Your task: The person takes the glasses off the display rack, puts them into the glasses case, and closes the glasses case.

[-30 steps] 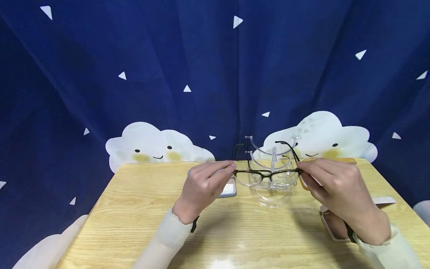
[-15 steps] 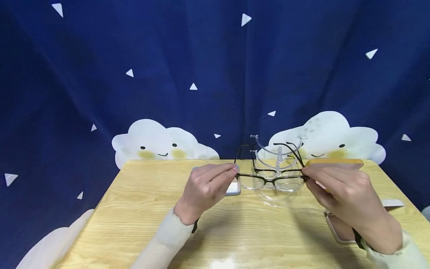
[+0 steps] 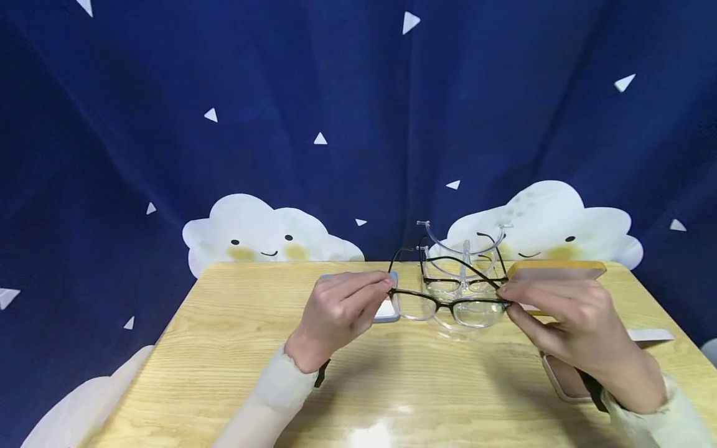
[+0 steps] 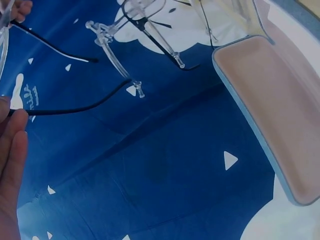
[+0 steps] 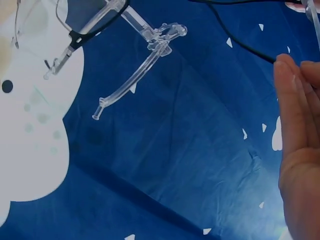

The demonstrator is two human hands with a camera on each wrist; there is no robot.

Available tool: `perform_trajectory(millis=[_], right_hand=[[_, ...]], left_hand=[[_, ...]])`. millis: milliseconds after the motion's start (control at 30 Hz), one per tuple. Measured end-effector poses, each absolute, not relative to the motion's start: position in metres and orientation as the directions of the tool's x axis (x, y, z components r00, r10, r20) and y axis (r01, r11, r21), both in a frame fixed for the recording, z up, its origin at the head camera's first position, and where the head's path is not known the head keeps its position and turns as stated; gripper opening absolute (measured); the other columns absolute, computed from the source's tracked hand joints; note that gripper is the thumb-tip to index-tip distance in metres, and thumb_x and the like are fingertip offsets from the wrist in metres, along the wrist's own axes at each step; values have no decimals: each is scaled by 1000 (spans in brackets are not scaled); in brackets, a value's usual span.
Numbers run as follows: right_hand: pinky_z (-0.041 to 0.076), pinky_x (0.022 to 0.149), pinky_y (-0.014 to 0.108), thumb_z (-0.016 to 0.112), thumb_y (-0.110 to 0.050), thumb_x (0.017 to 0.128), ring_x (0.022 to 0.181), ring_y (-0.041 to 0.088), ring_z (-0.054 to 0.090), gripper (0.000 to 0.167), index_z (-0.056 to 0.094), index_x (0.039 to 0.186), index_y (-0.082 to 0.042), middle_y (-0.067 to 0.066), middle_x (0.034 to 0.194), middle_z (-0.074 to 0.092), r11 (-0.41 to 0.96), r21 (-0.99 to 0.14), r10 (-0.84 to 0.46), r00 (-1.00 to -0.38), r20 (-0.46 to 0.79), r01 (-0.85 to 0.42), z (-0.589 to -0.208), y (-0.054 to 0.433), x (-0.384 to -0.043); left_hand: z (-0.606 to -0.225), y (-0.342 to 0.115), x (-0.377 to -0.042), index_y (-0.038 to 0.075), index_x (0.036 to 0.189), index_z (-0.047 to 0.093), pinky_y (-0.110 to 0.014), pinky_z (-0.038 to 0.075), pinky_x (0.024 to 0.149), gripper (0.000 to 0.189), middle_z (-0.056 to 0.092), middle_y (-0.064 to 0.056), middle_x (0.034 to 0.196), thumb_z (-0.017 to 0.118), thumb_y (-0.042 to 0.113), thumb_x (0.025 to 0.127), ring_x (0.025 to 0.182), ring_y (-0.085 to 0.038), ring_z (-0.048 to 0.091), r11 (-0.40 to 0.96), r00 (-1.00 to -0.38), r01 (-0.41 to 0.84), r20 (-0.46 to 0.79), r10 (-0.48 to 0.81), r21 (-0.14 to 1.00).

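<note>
Both hands hold a pair of black-topped, clear-lensed eyeglasses (image 3: 445, 305) in front of a clear display stand (image 3: 466, 249). My left hand (image 3: 338, 314) pinches the left temple near its hinge; in the left wrist view that temple (image 4: 70, 111) runs out from the fingertips. At the other hinge, my right hand (image 3: 585, 323) pinches the right temple, which slants inward across the stand in the head view. A second pair of dark-framed eyeglasses (image 3: 435, 282) sits on the stand behind. The stand's upper arm (image 5: 130, 82) carries no eyeglasses in the right wrist view.
An open blue glasses case (image 4: 270, 110) with a pink lining stands left of the stand, partly behind my left hand. To the right is a yellow-edged case (image 3: 560, 267). Another pink-lined case (image 3: 566, 376) lies under my right forearm on the wooden table (image 3: 235, 348).
The held eyeglasses have come slightly lower and away from the stand, showing the pair behind more clearly. Their right temple has swung inward to the left.
</note>
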State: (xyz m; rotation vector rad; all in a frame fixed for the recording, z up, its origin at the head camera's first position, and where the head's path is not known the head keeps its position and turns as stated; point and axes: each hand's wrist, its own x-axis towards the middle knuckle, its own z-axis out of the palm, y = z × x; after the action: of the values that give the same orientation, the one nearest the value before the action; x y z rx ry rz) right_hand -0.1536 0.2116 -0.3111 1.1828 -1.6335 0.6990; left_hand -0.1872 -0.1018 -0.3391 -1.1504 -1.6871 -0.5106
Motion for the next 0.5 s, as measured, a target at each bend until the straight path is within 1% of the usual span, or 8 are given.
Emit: perform_trajectory(millis=[133,267,400,500], right_hand=[[48,103,8,63,-22,104,88,6,71,37,76,79,2,7,73,75,324,62,-361,-62,931,-944,-311,212,-155],[49,101,10,66,-21,102,91,5,70,35,77,80,3,7,78,77,251,4,-357,-89,930,-968,-312,212,-158],[51,99,11,69,-19,101,96,3,71,33,78,80,4,6,82,79,175,-67,-355,-126,926,-982,-318,213,-160],[52,95,10,70,-19,100,93,2,71,31,78,80,4,6,83,79,145,-95,-373,-144,917,-985,-323,213,-162]], left_hand=[[-339,-103,-187,5,100,81,-24,64,78,16,82,-5,98,66,9,102,85,-14,80,466,-79,868,878,472,-173],[-340,-106,-187,5,103,81,-24,64,80,16,82,-5,101,66,9,102,88,-15,80,468,-94,869,873,479,-163],[-344,-109,-187,6,100,81,-23,64,84,12,82,-4,99,68,7,100,91,-15,80,442,-89,881,859,504,-169],[-348,-113,-185,6,97,81,-22,64,83,13,82,-4,97,68,8,100,89,-14,80,440,-85,881,856,509,-174]])
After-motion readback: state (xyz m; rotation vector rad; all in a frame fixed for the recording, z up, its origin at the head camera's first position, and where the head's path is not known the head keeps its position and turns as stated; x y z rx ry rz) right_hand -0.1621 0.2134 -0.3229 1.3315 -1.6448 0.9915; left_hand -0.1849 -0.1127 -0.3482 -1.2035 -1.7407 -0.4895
